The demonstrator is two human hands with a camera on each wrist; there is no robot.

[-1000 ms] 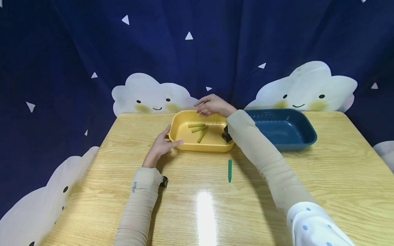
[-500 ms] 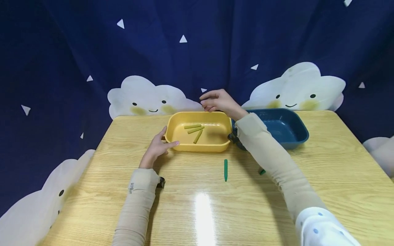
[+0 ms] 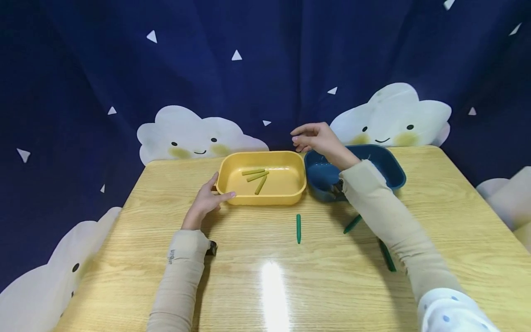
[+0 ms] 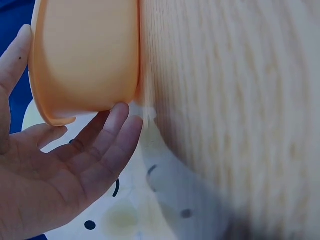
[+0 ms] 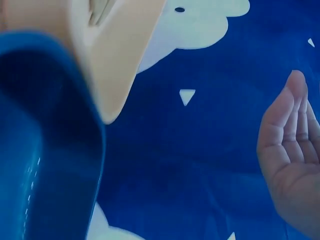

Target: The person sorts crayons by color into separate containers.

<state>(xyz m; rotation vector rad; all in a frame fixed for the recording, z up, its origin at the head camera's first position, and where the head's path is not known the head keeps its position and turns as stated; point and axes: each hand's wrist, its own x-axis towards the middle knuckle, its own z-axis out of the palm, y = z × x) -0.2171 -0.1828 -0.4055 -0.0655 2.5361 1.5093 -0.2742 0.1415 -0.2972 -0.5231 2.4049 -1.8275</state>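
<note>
My left hand (image 3: pixel 203 205) holds the left end of a yellow plastic tub (image 3: pixel 265 199), which stands on the table. In the left wrist view, the thumb lies at the tub's rim (image 4: pixel 36 75) and the fingers touch its end wall. Several yellow crayons (image 3: pixel 258 176) lie loose in the tub. My right hand (image 3: pixel 321 140) hovers over the left back corner of a dark blue tub (image 3: pixel 396 182). Its fingers are loosely bent and hold nothing; the right wrist view shows this hand (image 5: pixel 292 155) apart from both tubs.
Green crayons (image 3: pixel 298 229) lie on the wooden table (image 3: pixel 249 258) in front of the tubs, two of them near the right forearm, which partly covers them. A dark blue curtain (image 3: pixel 186 60) with clouds hangs right behind the table's back edge.
My right hand has moved right, from above the yellow tub to the blue one. More green crayons show beside the forearm. My left hand stays on the yellow tub; the head view has shifted right.
</note>
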